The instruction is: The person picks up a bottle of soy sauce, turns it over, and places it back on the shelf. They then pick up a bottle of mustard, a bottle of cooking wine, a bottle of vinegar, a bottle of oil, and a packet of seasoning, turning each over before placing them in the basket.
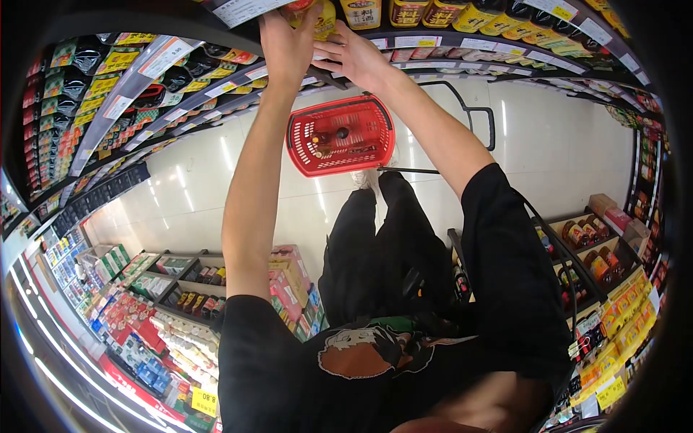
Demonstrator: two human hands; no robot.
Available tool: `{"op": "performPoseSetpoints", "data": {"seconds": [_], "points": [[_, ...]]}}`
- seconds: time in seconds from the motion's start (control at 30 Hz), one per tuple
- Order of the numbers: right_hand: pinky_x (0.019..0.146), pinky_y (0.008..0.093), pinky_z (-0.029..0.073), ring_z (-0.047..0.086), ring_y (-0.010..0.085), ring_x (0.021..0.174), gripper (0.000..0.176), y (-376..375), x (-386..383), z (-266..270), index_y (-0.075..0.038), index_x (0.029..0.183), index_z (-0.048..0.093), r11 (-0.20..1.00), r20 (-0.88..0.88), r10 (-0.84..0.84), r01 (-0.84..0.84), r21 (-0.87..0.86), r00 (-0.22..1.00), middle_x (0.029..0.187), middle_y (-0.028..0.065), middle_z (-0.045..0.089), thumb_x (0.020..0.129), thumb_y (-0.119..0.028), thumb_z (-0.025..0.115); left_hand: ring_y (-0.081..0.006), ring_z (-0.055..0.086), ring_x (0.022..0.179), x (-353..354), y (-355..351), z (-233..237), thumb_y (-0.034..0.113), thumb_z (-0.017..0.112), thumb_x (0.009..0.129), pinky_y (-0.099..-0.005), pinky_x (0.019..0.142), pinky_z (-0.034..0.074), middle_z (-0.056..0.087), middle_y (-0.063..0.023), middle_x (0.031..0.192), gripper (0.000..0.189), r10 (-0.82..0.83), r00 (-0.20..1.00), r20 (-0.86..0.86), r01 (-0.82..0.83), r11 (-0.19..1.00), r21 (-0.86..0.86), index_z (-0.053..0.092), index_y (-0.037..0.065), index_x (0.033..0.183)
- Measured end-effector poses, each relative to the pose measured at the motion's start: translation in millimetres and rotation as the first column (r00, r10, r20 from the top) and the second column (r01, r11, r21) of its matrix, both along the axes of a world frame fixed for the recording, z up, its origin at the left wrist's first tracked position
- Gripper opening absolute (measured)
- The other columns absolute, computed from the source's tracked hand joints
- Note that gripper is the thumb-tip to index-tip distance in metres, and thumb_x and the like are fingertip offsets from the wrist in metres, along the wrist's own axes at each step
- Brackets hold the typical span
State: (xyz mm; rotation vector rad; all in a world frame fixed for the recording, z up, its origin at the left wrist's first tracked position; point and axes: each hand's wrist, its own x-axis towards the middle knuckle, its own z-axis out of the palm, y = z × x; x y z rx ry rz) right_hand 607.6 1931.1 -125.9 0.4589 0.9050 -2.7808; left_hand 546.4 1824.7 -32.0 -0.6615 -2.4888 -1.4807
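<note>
Both of my arms reach up to a shelf at the top of the head view. My left hand (289, 40) is wrapped round a yellow-labelled bottle (324, 20) with a red part at its left. Beside it, my right hand (346, 56) has its fingers spread just right of and below that bottle, touching or close to my left hand. More bottles with yellow labels (409, 12) stand on the shelf to the right. Below my hands, a red shopping basket (341, 160) with a few bottles inside is on or near the floor by my feet.
Shelves of bottles with a price-tag rail (155, 61) curve along the left and top. Pale floor tiles (195, 180) surround the basket. A black metal frame (479, 110) stands right of the basket. Stocked shelves (603, 252) and boxes are at the lower right.
</note>
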Motion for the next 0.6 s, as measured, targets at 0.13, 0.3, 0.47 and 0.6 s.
{"op": "performPoseSetpoints", "data": {"seconds": [0.13,0.3,0.47,0.6], "points": [[0.103,0.0445,0.053,0.054,0.0332,0.129,0.055,-1.7,2.5,3.9,0.008,0.135,0.036,0.997,0.005,-0.062,0.062,0.04,0.998,0.133,0.0282,0.056,0.108,-0.04,0.039,-0.031,0.059,0.082,-3.9,1.5,-2.4,0.015,0.071,0.089,-0.04,0.08,0.048,0.064,-0.0187,0.088,0.025,0.054,0.993,0.101,-0.041,0.991,-0.125,0.062,-0.006,0.099],[0.102,0.0428,0.053,0.056,0.0317,0.127,0.058,-0.5,9.6,17.7,0.011,0.138,0.035,0.992,-0.035,-0.085,0.088,0.095,0.996,0.13,0.0269,0.059,0.109,-0.039,0.035,-0.0322,0.058,0.086,0.8,7.0,-7.4,0.015,0.07,0.09,-0.0402,0.082,0.047,0.063,-0.0212,0.096,0.032,0.068,0.997,-0.027,-0.067,0.997,0.031,0.057,-0.008,0.108],[0.103,0.0416,0.053,0.057,0.0307,0.125,0.058,1.9,28.9,18.0,0.012,0.14,0.033,0.993,-0.036,-0.052,0.056,0.107,0.998,0.131,0.0255,0.059,0.11,-0.037,0.032,-0.0449,0.048,0.127,15.8,1.0,-14.7,0.019,0.068,0.093,-0.0442,0.107,0.038,0.048,-0.0346,0.135,0.064,0.067,0.987,-0.148,-0.081,0.992,-0.093,0.036,-0.011,0.14],[0.107,0.0423,0.049,0.058,0.0285,0.125,0.052,11.4,65.7,14.7,0.009,0.137,0.041,0.989,-0.063,-0.033,0.041,0.14,0.997,0.132,0.0239,0.06,0.108,-0.034,0.041,-0.0388,0.043,0.137,84.7,-19.3,-25.1,0.017,0.074,0.09,-0.0441,0.113,0.034,0.041,-0.0293,0.147,0.069,0.017,0.93,-0.366,-0.07,0.989,-0.133,0.035,-0.007,0.142]]}}
